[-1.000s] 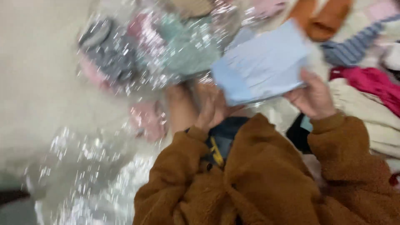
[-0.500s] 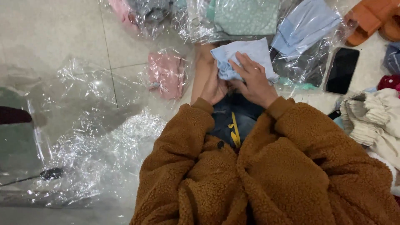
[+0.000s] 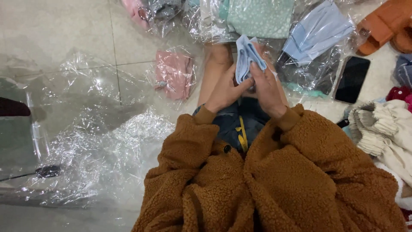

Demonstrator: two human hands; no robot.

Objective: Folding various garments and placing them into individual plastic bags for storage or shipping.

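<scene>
A small light-blue cloth [image 3: 245, 58] is folded narrow and held upright over my lap. My left hand [image 3: 224, 90] grips its lower left side with thumb and fingers. From the right, my right hand [image 3: 268, 88] presses flat against the cloth. Both arms wear brown fleece sleeves [image 3: 279, 172]. Just beyond the hands lie garments in clear plastic bags: a green dotted one [image 3: 257, 15] and a light-blue one [image 3: 315, 30].
A bagged pink garment [image 3: 174, 74] lies on the tiled floor at left. Loose clear plastic sheets [image 3: 103, 146] cover the floor left of me. A black phone [image 3: 352, 79] lies at right, next to cream knitwear [image 3: 382, 129]. Orange slippers [image 3: 386, 23] sit at top right.
The camera has settled from a blurred swing. The blue cloth, earlier spread wide in both hands, has been folded smaller and now stands narrow between my palms.
</scene>
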